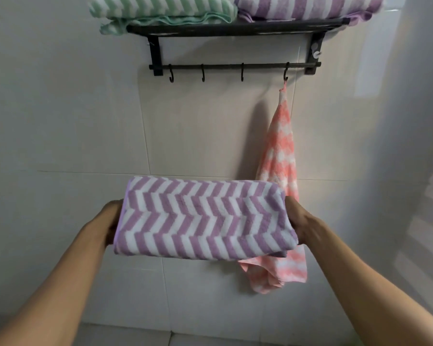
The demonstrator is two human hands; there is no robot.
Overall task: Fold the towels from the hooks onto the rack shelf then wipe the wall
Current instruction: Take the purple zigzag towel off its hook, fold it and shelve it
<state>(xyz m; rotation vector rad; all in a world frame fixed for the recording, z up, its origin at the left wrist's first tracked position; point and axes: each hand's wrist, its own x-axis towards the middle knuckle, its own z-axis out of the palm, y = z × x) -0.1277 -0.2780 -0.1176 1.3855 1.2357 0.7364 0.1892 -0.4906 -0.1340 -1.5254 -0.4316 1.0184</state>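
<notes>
— Tiled wall (73,116) behind, pale, with black rack (235,28) mounted high. Seeing what on top?

— Green towel (160,8) folded on shelf's left half, purple one (308,7) on right half, touching at middle. Four hooks (203,73) on bar beneath; three bare, rightmost carrying pink towel (281,186) by one corner.

— And between the hands?

— Folded purple chevron towel (200,218), held level, long axis running left to right, parallel to shelf. Left hand (111,221) clamped on left end, right hand (301,223) clamped on right end, fingers mostly hidden under cloth, hands apart by towel's full length.

— Where from hands to shelf?

— Straight up and forward, well above both. Shelf centred slightly right of towel, so right hand a shade nearer its right bracket, left hand roughly under left bracket.

— Any turn needed?

— Probably none; axes already matched. Likely a plain lift, then a push toward wall.

— Landing spot?

— Hard to judge. Shelf top looks full, so probably stacking on one of the two already there; which one, cannot tell.

— Anything in the way?

— Pink towel hanging just behind right end, its lower part hidden by right hand's end of fold. Could drag if lifted close to wall. Hook bar between hands and shelf too; safest clearing it on the near side.

— Left of task?

— By the look, this one to shelve, pink one to fold, wall unwiped.
</notes>
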